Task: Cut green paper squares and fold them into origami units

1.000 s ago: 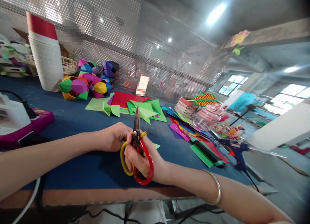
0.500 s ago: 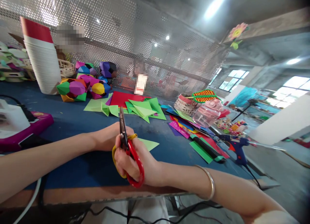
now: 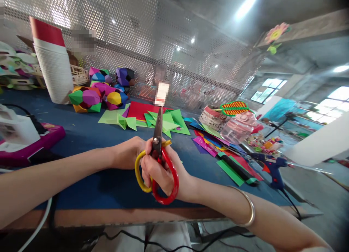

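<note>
My right hand (image 3: 163, 172) is wrapped round a pair of scissors (image 3: 157, 135), with one red and one yellow handle loop. The closed blades point up and away from me. My left hand (image 3: 131, 152) is behind the scissors, close against my right hand; its fingers are largely hidden, and I cannot make out what they hold. Beyond both hands, folded green paper pieces (image 3: 166, 123) lie by a red sheet (image 3: 136, 110) on the blue table (image 3: 89, 139).
Paper cups (image 3: 56, 70) stand stacked at the back left, beside colourful paper balls (image 3: 91, 99). A purple device (image 3: 54, 134) sits at left. On the right are coloured papers (image 3: 230, 170), a pink clear container (image 3: 237, 130) and a blue glue gun (image 3: 274, 168).
The scissors and my right hand have shifted right, and the scissors have turned, showing both handle loops more fully. The light green sheet beside my right hand is now almost entirely out of sight.
</note>
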`<state>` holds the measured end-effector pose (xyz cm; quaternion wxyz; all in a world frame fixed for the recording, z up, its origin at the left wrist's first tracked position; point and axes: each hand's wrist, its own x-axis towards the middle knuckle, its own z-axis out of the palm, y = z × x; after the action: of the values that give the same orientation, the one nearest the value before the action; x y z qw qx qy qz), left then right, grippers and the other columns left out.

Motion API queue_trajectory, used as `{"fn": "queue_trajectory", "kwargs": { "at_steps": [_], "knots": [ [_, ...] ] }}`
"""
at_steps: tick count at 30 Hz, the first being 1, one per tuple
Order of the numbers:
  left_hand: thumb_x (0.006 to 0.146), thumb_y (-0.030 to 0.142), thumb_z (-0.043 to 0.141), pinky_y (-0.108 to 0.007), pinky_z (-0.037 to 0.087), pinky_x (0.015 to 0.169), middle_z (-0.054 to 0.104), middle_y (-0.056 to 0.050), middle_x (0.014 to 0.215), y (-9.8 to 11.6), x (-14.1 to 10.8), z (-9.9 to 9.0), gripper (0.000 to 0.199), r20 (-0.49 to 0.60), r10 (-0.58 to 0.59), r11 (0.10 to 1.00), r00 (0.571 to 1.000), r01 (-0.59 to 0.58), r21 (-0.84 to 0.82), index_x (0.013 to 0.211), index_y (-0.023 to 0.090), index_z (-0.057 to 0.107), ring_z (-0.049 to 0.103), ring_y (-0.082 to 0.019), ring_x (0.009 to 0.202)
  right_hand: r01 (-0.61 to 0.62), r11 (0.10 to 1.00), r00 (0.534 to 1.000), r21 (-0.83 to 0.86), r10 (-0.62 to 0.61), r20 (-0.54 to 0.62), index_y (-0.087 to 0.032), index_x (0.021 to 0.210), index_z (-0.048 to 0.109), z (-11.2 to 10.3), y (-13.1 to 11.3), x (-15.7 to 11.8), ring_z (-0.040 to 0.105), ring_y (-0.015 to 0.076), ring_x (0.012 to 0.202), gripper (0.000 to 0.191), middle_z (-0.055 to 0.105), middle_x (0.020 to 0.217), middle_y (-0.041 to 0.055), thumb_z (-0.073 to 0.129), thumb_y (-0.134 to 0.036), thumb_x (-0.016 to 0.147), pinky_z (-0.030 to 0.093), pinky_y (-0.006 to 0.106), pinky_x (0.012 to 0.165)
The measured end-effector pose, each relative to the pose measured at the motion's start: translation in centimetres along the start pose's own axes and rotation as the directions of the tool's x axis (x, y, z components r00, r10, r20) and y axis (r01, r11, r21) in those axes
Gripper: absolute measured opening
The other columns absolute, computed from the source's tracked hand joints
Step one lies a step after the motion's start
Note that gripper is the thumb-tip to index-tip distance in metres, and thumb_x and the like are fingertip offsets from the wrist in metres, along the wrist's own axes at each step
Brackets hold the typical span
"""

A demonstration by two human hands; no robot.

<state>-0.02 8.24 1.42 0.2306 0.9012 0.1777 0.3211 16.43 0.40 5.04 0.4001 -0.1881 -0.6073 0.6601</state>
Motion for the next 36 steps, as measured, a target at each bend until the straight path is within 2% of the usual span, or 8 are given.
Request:
{"fn": "queue_trajectory", "kwargs": {
  "at_steps": [4, 8, 11, 15, 25, 28, 30, 36],
  "knots": [
    [0.076, 0.007, 0.059, -0.018, 0.043, 0.055, 0.062, 0.000, 0.063, -0.1, 0.4, 0.0, 0.019, 0.059, 0.081, 0.997, 0.995, -0.080, -0.025, 0.058, 0.014, 0.059, 0.056, -0.011, 0.058, -0.056, 0.998, 0.998, 0.008, 0.056, -0.034, -0.025, 0.094, 0.045, -0.9, 1.5, -0.6, 0.051, 0.0085, 0.046, 0.023, 0.052, 0.060, -0.0090, 0.061, -0.042, 0.094, 0.045, 0.018, 0.046],
    [0.082, 0.004, 0.054, -0.018, 0.049, 0.066, 0.070, -0.004, 0.076, 0.7, 0.6, -0.5, 0.025, 0.099, 0.107, 0.994, 0.989, -0.104, -0.037, 0.066, 0.015, 0.069, 0.066, -0.014, 0.072, -0.034, 0.991, 0.999, -0.127, 0.029, -0.042, -0.025, 0.099, 0.042, -2.4, 2.0, -1.4, 0.053, 0.0084, 0.048, 0.025, 0.053, 0.064, -0.0095, 0.062, -0.040, 0.094, 0.044, 0.018, 0.047],
    [0.088, 0.009, 0.057, -0.020, 0.053, 0.073, 0.075, -0.006, 0.085, 1.1, 0.6, -0.7, 0.024, 0.124, 0.080, 0.997, 0.989, -0.076, -0.033, 0.077, 0.017, 0.077, 0.071, -0.016, 0.079, -0.016, 0.961, 0.998, -0.275, 0.000, -0.058, -0.026, 0.101, 0.040, -3.8, 1.3, -1.9, 0.054, 0.0084, 0.050, 0.022, 0.052, 0.067, -0.0091, 0.056, -0.040, 0.098, 0.045, 0.019, 0.049],
    [0.090, 0.014, 0.063, -0.021, 0.056, 0.083, 0.077, -0.007, 0.102, 0.9, 0.5, -0.7, 0.020, 0.139, 0.039, 0.999, 0.990, -0.034, -0.035, 0.089, 0.020, 0.081, 0.074, -0.017, 0.093, -0.032, 0.875, 0.992, -0.483, -0.030, -0.120, -0.025, 0.102, 0.038, -6.0, -0.2, -2.7, 0.055, 0.0106, 0.050, 0.020, 0.051, 0.062, -0.0095, 0.051, -0.041, 0.099, 0.046, 0.021, 0.050],
    [0.088, 0.015, 0.067, -0.025, 0.059, 0.085, 0.078, -0.007, 0.103, 0.5, 0.4, -0.6, 0.017, 0.118, 0.034, 0.999, 0.992, -0.034, -0.003, 0.094, 0.022, 0.082, 0.074, -0.021, 0.099, -0.219, 0.682, 0.935, -0.698, -0.058, -0.350, -0.024, 0.103, 0.038, -11.0, -3.2, -4.2, 0.054, 0.0113, 0.048, 0.013, 0.049, 0.058, -0.0105, 0.047, -0.031, 0.097, 0.044, 0.022, 0.048],
    [0.088, 0.015, 0.067, -0.026, 0.059, 0.085, 0.078, -0.007, 0.102, 0.5, 0.5, -0.6, 0.017, 0.121, 0.049, 0.999, 0.991, -0.050, 0.006, 0.093, 0.023, 0.081, 0.074, -0.021, 0.099, -0.302, 0.577, 0.921, -0.758, -0.027, -0.388, -0.023, 0.104, 0.039, -11.4, -4.3, -4.4, 0.056, 0.0126, 0.048, 0.013, 0.050, 0.058, -0.0105, 0.046, -0.029, 0.094, 0.045, 0.023, 0.049],
    [0.089, 0.016, 0.065, -0.027, 0.059, 0.084, 0.078, -0.008, 0.102, 0.5, 0.5, -0.6, 0.017, 0.122, 0.054, 0.998, 0.991, -0.056, 0.011, 0.092, 0.022, 0.081, 0.074, -0.021, 0.099, -0.364, 0.470, 0.912, -0.804, 0.005, -0.410, -0.022, 0.105, 0.044, -11.5, -5.3, -4.7, 0.055, 0.0131, 0.046, 0.013, 0.050, 0.056, -0.0101, 0.047, -0.026, 0.092, 0.043, 0.023, 0.049],
    [0.089, 0.016, 0.064, -0.025, 0.058, 0.084, 0.077, -0.010, 0.105, 0.4, 0.4, -0.4, 0.017, 0.117, 0.053, 0.998, 0.992, -0.054, 0.012, 0.093, 0.019, 0.081, 0.074, -0.020, 0.095, -0.495, 0.035, 0.869, -0.868, 0.038, -0.494, -0.019, 0.085, 0.057, -12.3, -7.4, -6.5, 0.054, 0.0167, 0.057, 0.009, 0.056, 0.059, -0.0022, 0.065, -0.022, 0.082, 0.034, 0.027, 0.057]
  ]
}}
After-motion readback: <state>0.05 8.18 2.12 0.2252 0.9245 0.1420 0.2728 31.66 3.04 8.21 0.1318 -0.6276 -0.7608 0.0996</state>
